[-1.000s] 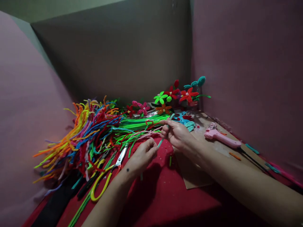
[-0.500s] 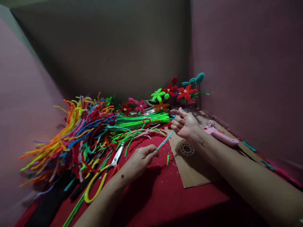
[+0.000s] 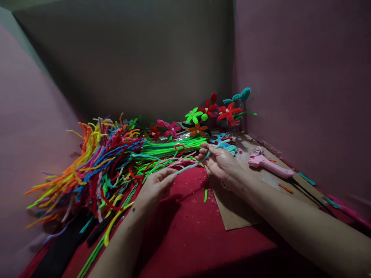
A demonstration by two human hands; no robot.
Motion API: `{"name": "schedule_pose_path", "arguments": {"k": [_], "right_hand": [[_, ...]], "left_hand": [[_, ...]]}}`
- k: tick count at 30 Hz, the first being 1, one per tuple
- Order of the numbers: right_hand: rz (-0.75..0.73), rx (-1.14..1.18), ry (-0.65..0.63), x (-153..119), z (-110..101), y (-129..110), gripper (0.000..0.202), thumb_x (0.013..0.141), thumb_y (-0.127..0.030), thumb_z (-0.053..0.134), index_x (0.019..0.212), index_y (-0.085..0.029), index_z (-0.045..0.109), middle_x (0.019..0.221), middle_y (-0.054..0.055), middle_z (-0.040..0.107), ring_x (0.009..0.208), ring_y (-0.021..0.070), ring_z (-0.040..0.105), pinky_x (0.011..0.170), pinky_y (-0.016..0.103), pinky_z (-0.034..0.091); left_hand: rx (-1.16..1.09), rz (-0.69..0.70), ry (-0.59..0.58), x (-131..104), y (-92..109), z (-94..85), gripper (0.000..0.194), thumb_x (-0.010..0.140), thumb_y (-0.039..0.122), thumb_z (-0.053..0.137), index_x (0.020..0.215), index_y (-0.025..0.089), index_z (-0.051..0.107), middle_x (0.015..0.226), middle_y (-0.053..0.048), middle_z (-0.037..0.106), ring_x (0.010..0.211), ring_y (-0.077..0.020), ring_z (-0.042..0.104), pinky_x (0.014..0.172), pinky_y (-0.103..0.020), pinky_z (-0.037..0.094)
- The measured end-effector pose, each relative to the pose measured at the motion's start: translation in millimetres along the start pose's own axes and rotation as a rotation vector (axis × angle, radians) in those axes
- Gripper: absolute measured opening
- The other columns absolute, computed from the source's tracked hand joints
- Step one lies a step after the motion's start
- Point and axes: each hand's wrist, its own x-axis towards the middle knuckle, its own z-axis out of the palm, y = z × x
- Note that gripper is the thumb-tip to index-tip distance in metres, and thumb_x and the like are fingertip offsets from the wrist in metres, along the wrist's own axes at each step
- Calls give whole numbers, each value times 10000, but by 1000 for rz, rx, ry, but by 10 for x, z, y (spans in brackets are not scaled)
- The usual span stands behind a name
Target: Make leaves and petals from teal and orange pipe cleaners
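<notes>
A light teal pipe cleaner [image 3: 189, 166] stretches between my two hands above the red cloth. My left hand [image 3: 159, 184] pinches its lower left end between thumb and fingers. My right hand [image 3: 218, 161] is closed on the other part, and a tip of the strand sticks out past the fingers toward the upper right. Behind my right hand lies a cluster of blue and teal pieces [image 3: 230, 148]. Green pipe cleaners [image 3: 174, 147] lie in a bundle just beyond both hands.
A large multicoloured pile [image 3: 98, 158] fills the left, with yellow-handled scissors [image 3: 111, 226] partly under my left arm. Fuzzy flowers [image 3: 228, 112] stand at the back. A cardboard piece [image 3: 232, 208] and a pink glue gun [image 3: 271, 165] lie at right.
My left hand has moved left and slightly up, and my right hand left and down. A longer stretch of the teal strand now shows between them. The blue pieces behind have come into view.
</notes>
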Motion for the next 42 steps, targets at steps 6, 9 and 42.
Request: {"name": "schedule_pose_path", "arguments": {"k": [6, 9, 42], "right_hand": [[42, -174, -3, -100, -3, 115, 180, 865, -135, 388, 776, -130, 543, 524, 5, 529, 445, 99, 481, 491, 244, 426], [44, -396, -64, -145, -38, 209, 146, 840, -190, 441, 791, -124, 560, 509, -6, 538, 383, 74, 422, 409, 198, 335], [347, -600, -555, -313, -53, 241, 255, 835, -388, 483, 829, -152, 579, 487, -37, 465, 403, 74, 370, 466, 232, 392]], "left_hand": [[-401, 263, 113, 14, 30, 82, 195, 654, 235, 706, 792, 146, 602, 606, 38, 511, 506, -51, 466, 509, -184, 373], [-308, 314, 162, -16, 101, 178, 174, 694, 273, 683, 771, 134, 613, 578, 37, 504, 497, -41, 454, 491, -164, 358], [-119, 293, 52, 120, 157, 341, 166, 734, 264, 632, 719, 108, 577, 512, 15, 558, 413, -97, 518, 461, -232, 439]]}}
